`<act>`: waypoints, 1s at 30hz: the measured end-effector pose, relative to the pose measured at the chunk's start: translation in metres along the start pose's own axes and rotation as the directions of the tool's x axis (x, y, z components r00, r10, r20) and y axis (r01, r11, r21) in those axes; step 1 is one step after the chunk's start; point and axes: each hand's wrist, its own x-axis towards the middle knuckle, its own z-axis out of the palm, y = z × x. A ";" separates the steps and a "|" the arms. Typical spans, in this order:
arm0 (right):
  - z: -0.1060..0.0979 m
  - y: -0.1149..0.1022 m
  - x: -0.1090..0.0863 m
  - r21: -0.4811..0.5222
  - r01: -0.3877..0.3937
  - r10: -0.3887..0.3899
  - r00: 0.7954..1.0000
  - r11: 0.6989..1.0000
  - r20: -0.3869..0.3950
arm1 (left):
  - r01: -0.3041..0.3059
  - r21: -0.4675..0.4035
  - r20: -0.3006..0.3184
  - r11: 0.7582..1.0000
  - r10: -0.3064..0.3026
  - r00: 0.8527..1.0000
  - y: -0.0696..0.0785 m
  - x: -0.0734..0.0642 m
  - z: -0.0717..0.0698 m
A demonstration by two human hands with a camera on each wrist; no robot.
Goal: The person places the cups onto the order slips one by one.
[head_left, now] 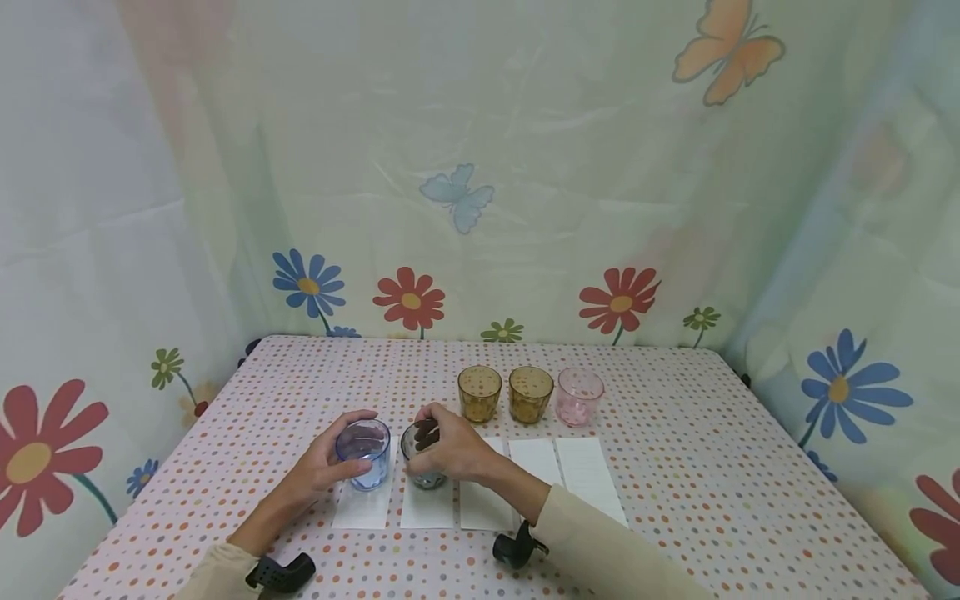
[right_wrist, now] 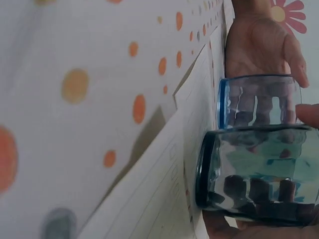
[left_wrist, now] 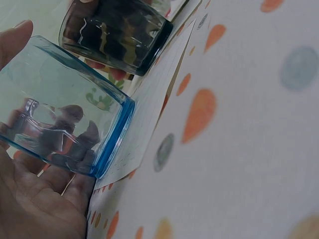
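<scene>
A clear blue glass point(head_left: 366, 450) stands upright over the leftmost paper slip point(head_left: 360, 515). My left hand point(head_left: 321, 457) grips it from the left, thumb at the front and fingers behind. Just to its right is a dark grey glass point(head_left: 427, 481), over the second slip point(head_left: 426, 514). My right hand point(head_left: 459, 446) holds that one, with fingers around its far side and thumb near the rim. In the left wrist view the blue glass point(left_wrist: 65, 114) has its base close to the paper, and the grey glass point(left_wrist: 112, 37) shows behind it.
Two amber glasses point(head_left: 480, 394) and a pink glass point(head_left: 579, 397) stand in a row behind the slips. More white slips point(head_left: 592, 479) lie to the right, partly under my right forearm. A dotted cloth point(head_left: 697, 467) covers the table; a flowered curtain point(head_left: 525, 150) hangs behind.
</scene>
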 end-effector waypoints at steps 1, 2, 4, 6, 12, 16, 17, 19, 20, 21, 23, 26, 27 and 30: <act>0.000 0.001 0.000 0.002 0.004 -0.004 1.000 1.000 0.008 | -0.001 0.002 0.000 1.000 0.001 1.000 0.000 0.000 0.000; 0.000 0.001 0.000 0.005 0.006 -0.007 1.000 1.000 0.017 | -0.002 0.005 -0.001 1.000 0.002 1.000 0.000 0.000 0.000; -0.002 0.002 -0.001 0.007 0.016 -0.016 0.999 1.000 0.039 | 0.004 0.006 -0.003 1.000 -0.004 1.000 0.001 -0.001 -0.001; -0.003 0.003 -0.001 0.015 0.025 -0.026 0.997 1.000 0.067 | 0.007 0.009 -0.006 1.000 -0.007 1.000 0.001 -0.001 -0.001; -0.008 0.002 -0.001 -0.001 0.032 -0.032 0.991 0.999 0.132 | 0.004 0.032 -0.005 0.999 -0.004 1.000 0.001 -0.002 -0.002; -0.010 0.000 -0.001 -0.018 0.036 -0.033 0.989 0.999 0.147 | -0.008 0.018 -0.001 1.000 0.008 1.000 0.001 -0.001 -0.002; -0.010 0.000 -0.001 -0.023 0.035 -0.032 0.989 0.999 0.146 | -0.012 0.013 0.000 1.000 0.012 1.000 0.001 -0.001 -0.002; -0.011 0.000 -0.001 -0.033 0.032 -0.027 0.989 0.999 0.143 | -0.015 0.005 0.004 1.000 0.015 1.000 0.001 0.000 -0.002; -0.010 0.000 -0.002 -0.036 0.029 -0.024 0.990 0.999 0.140 | -0.015 0.002 0.007 1.000 0.015 1.000 0.001 0.000 -0.002; -0.010 0.000 -0.002 -0.044 0.024 -0.018 0.991 0.999 0.136 | -0.013 0.000 0.009 1.000 0.013 1.000 0.001 0.000 -0.002; -0.010 0.001 -0.003 -0.060 0.015 -0.007 0.992 0.998 0.128 | -0.014 0.000 0.013 1.000 0.014 1.000 0.001 0.000 -0.002; -0.010 0.001 -0.003 -0.078 0.014 -0.005 0.993 0.997 0.121 | -0.013 0.001 0.014 1.000 0.013 1.000 0.001 0.000 -0.001; -0.010 0.002 -0.004 -0.083 0.016 -0.006 0.993 0.996 0.122 | -0.014 0.002 0.013 1.000 0.014 1.000 0.001 0.000 -0.001; -0.010 0.002 -0.004 -0.083 0.031 -0.020 0.992 0.996 0.127 | -0.011 0.002 0.013 1.000 0.011 1.000 0.000 -0.001 -0.001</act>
